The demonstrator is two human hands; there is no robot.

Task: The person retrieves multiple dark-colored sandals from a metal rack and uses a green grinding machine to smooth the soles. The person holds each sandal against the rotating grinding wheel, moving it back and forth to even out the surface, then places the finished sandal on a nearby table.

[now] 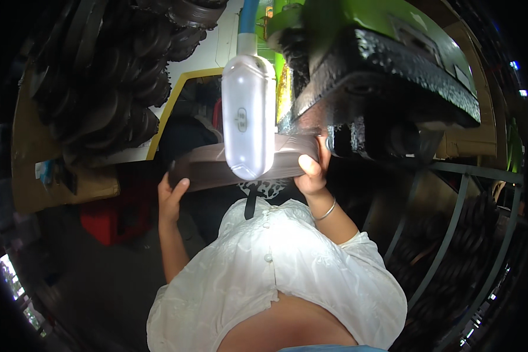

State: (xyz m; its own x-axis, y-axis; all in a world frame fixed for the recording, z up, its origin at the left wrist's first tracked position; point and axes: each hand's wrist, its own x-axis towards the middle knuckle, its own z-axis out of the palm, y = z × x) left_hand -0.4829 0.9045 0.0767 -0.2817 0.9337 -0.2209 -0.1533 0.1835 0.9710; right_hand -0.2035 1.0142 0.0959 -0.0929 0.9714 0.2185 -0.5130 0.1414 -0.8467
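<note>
A long dark-brown shoe sole [202, 171] is held level across my front, one end in each hand. The fingers of my left hand [171, 197] are closed round its left end, thumb on the near side. My right hand [311, 175] grips the right end, with the thumb pressed on the near face and the fingers behind. That end is close to the dark working head of a green machine [405, 64]. A glowing white lamp [249, 117] on a blue arm hangs above and hides the sole's middle.
Dark soles [108, 82] are heaped on a pale table [208, 50] at the left, by a cardboard box [76, 190]. Below stands a red stool-like object [105, 222]. At the right, a grey metal rack [452, 220] holds many dark pieces.
</note>
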